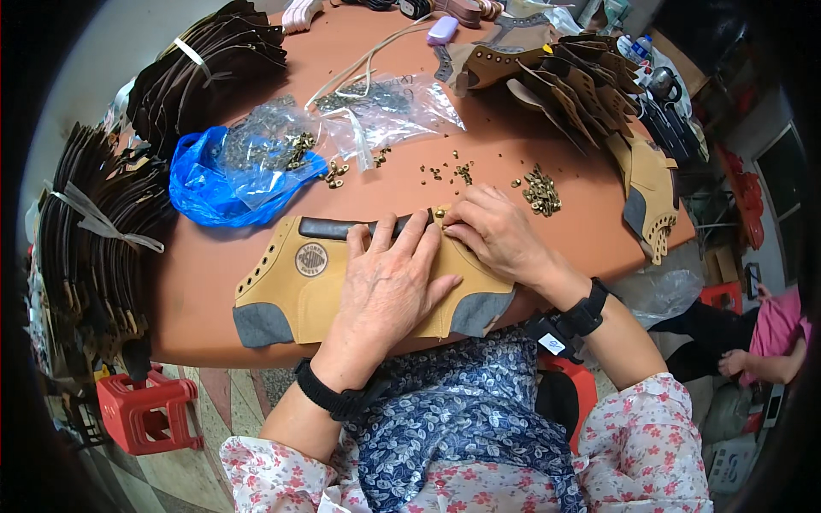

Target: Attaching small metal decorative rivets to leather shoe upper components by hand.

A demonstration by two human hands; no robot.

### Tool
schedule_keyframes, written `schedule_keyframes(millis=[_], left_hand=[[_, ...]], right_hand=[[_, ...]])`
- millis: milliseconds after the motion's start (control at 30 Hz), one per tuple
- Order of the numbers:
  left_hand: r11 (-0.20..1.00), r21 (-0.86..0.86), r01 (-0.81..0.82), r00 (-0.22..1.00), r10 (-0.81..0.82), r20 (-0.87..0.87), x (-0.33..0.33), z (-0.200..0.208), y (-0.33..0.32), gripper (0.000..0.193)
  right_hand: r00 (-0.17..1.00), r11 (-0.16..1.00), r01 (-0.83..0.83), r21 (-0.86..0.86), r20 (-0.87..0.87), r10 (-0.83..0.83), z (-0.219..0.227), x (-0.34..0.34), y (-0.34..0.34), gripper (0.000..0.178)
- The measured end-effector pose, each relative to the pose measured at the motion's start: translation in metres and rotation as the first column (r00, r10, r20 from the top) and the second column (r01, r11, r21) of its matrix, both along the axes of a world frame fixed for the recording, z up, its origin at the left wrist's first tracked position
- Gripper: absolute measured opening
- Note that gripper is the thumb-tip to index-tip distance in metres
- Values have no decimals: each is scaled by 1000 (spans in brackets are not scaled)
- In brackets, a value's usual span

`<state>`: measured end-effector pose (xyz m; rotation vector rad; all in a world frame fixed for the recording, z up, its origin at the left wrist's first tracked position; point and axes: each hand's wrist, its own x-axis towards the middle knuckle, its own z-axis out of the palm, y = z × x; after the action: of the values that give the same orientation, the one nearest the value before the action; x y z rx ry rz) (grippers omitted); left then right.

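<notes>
Head view: a tan upper (321, 295) lies flat at the near edge of the orange-brown table (599, 231), under both hands.
The upper has a dark grey patch (263, 325) at its lower left corner and a matching one (481, 313) at the lower right, a glossy dark brown strip (329, 228) along the top, a round, dark-rimmed badge (311, 259) below that strip, and a slanted row of dark eyelets (256, 272) down the left edge; brassy studs (440, 214) show at the top, by the right fingertips. The left hand (389, 278) is spread palm-down over its middle, thumb out. The right hand (489, 229) has its fingers bent and bunched at the upper's top right edge; whether they pinch anything I cannot tell. Beyond that hand sits a pile of brassy fittings (541, 190).
</notes>
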<state>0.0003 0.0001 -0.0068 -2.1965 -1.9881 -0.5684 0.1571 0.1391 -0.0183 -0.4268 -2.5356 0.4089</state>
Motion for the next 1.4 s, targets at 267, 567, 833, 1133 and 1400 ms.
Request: schedule_keyframes(millis=[267,567,833,1133,1400], left_hand=[[1000,2,-8,1000,8,1,0,-1,0,58],[1000,22,9,1000,-10,11,0,0,0,56],[999,44,3,1000,-2,-10,1,-2,-1,56],[999,30,-10,1000,10,-19,2,-3,-1,54],[1000,1,-6,1000,6,-12,1,0,0,54]], right_hand=[[996,977,-1,-214,-90,-19,-3,6,4,12],[997,998,39,57,-71,-35,1,19,-5,15],[999,994,25,111,-23,-22,-1,18,-7,15],[997,996,80,32,-16,-79,2,9,-4,7],[997,997,68,34,-44,-66,0,10,-3,8]])
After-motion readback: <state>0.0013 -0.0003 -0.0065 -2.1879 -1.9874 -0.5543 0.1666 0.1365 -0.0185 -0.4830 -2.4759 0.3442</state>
